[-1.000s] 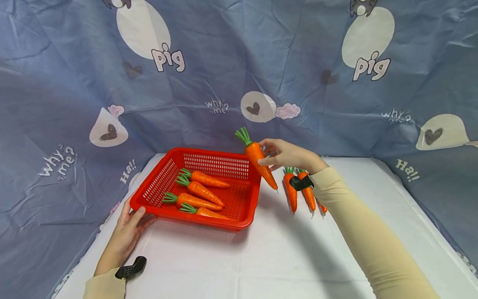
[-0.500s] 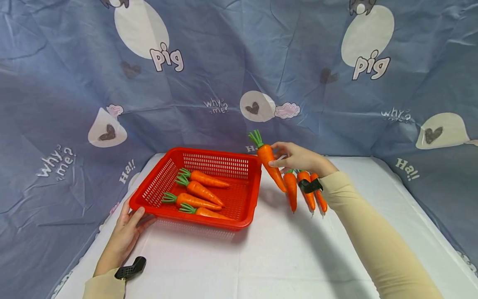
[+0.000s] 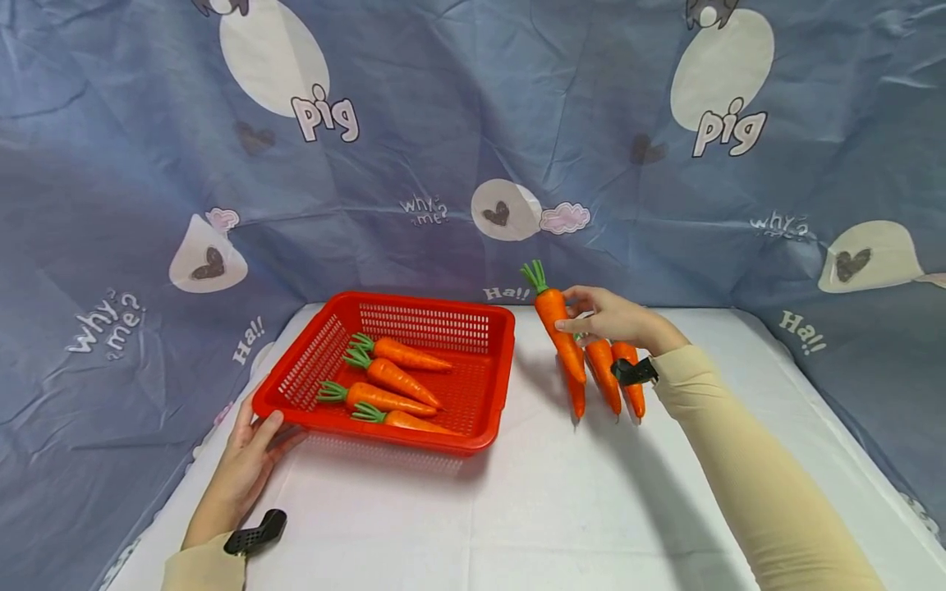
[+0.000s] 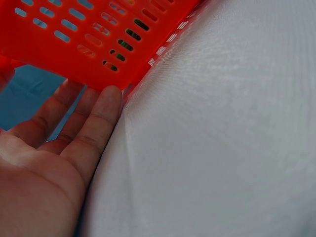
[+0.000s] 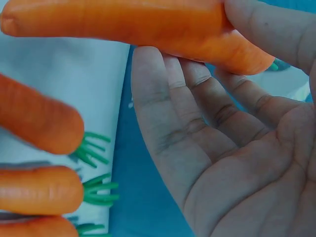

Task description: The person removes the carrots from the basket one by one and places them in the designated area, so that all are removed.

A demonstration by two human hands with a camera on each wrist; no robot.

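In the head view my right hand (image 3: 619, 320) pinches an orange carrot (image 3: 556, 322) with green stem stubs between thumb and fingers. It hangs tilted above the table, its stem end up. In the right wrist view the thumb lies on one side of this carrot (image 5: 123, 22), the fingertips on the other. Below that hand lie three more carrots (image 3: 603, 373) side by side, partly hidden by the hand and the held carrot. My left hand (image 3: 244, 468) holds the near left corner of a red plastic basket (image 3: 497, 402), with several carrots (image 3: 395, 379) inside.
A white cloth (image 3: 414, 525) covers the table. Behind it and at both sides hangs a blue printed curtain (image 3: 414, 148). The basket's slotted wall (image 4: 74, 29) rises beside the left fingers.
My right hand has moved the carrot to the right, away from the basket's rim to over the loose carrots. My left hand and the basket have stayed put.
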